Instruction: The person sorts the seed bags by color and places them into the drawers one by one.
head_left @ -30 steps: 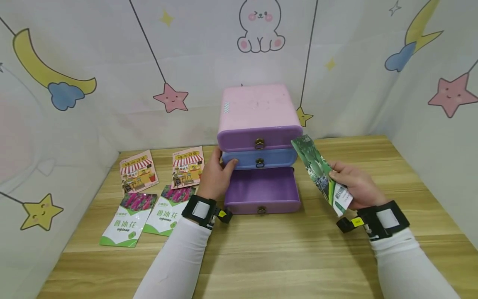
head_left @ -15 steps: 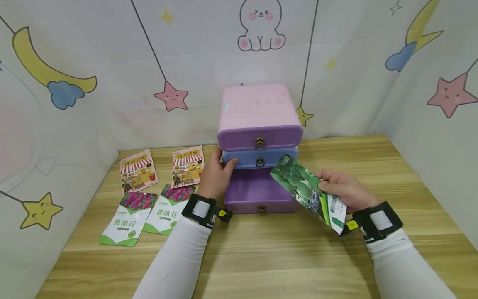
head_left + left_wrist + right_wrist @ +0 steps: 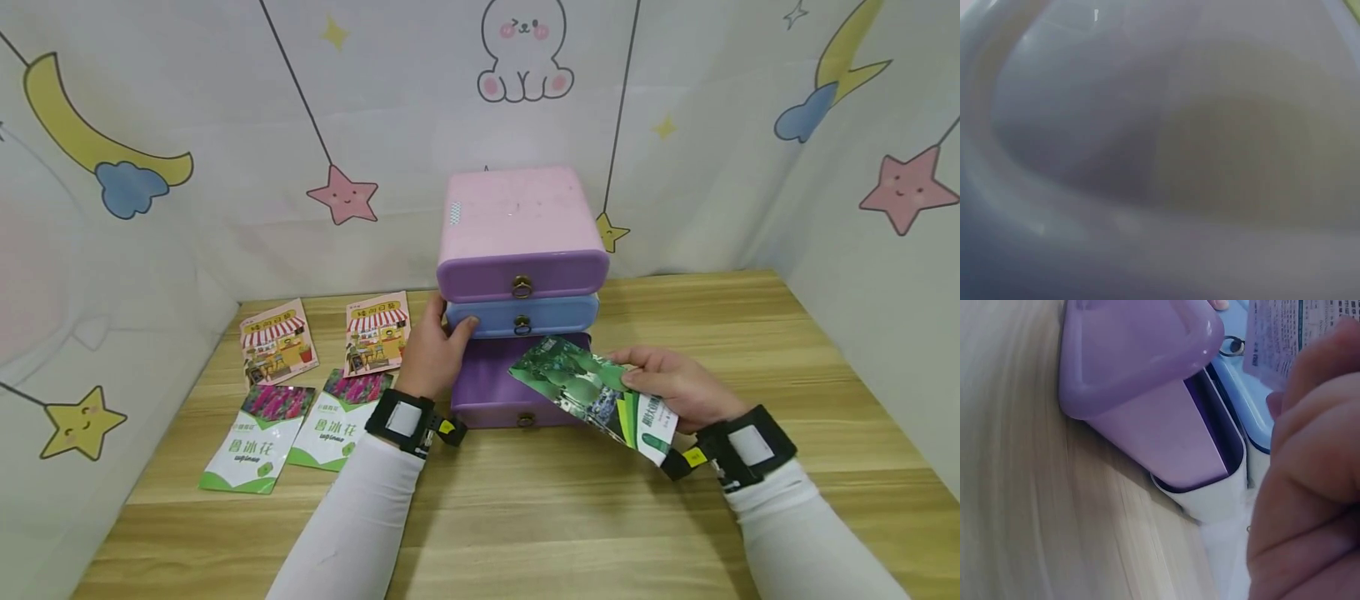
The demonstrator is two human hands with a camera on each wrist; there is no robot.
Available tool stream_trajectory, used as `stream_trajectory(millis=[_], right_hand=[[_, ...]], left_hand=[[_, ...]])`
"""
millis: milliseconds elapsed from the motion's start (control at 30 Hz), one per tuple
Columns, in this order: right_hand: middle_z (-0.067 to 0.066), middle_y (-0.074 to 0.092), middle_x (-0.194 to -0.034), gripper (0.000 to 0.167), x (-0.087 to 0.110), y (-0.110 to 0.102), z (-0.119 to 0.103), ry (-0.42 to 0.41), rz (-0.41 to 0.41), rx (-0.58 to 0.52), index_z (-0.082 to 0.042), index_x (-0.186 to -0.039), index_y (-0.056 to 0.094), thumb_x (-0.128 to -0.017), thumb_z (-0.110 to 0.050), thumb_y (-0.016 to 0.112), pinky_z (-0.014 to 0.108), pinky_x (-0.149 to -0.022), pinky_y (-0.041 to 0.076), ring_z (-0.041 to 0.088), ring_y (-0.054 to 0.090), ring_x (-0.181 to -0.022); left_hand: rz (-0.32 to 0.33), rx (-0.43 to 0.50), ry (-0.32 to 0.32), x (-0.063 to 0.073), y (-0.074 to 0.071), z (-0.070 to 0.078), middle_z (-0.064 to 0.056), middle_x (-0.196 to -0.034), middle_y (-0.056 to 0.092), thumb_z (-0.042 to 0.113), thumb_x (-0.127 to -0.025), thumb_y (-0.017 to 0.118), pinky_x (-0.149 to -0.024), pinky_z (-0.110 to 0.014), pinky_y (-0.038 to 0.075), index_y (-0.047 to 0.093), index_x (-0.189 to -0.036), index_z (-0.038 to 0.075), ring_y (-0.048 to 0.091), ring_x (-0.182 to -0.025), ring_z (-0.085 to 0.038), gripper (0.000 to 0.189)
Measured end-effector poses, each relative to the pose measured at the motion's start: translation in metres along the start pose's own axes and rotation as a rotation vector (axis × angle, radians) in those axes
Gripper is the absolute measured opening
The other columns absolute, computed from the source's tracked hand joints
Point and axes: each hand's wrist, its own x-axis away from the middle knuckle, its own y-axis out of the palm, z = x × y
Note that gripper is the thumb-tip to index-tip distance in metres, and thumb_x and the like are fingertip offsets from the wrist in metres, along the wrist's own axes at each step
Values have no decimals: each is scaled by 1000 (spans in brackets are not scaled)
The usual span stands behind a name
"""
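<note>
A small drawer cabinet [image 3: 517, 204] with a pink top, a purple upper drawer and a blue middle drawer [image 3: 558, 317] stands at the back of the table. Its purple bottom drawer [image 3: 480, 375] is pulled out, with bare floor where it shows. My left hand [image 3: 435, 358] holds the cabinet's left side, thumb on the blue front. My right hand [image 3: 678, 392] pinches a green seed packet [image 3: 581, 383] by its right edge, tilted over the drawer's right part. In the right wrist view, printed text shows on the packet's back [image 3: 1272, 337]. A blurred purple drawer front [image 3: 1147, 250] fills the left wrist view.
Left of the cabinet lie two pink packets [image 3: 279, 342] with a shop picture, and in front of them two white-green flower packets [image 3: 258, 442]. A patterned curtain [image 3: 397, 100] hangs behind the wooden table [image 3: 570, 525].
My right hand has moved left with the seed packet, turning it flatter, from beside the cabinet to over the bottom drawer. My left hand has stayed in place.
</note>
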Motion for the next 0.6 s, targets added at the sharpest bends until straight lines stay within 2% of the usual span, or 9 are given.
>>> stream_trajectory(millis=[233,367,600], right_hand=[[7,76,-109,46,-4,4,-1,38,-5,-21,13,-150,33,-111,-8,43,28,-74,65,15,78,-86],[8,75,-108,55,-6,9,-3,87,45,-20,17,-154,23,-111,-9,43,29,-73,65,15,78,-86],[8,73,-105,56,-10,16,-2,132,137,-19,19,-155,20,-110,-7,40,28,-72,65,14,77,-82]], left_hand=[[5,-4,-6,0,0,-1,-13,-158,53,34,-107,61,-102,-53,58,38,-160,17,64,-132,-36,59],[5,0,-6,-1,1,-2,-13,-157,53,34,-108,61,-102,-53,58,38,-159,17,64,-132,-36,59],[5,5,-5,-1,2,-1,-12,-158,52,34,-108,61,-102,-52,58,38,-159,17,64,-132,-36,59]])
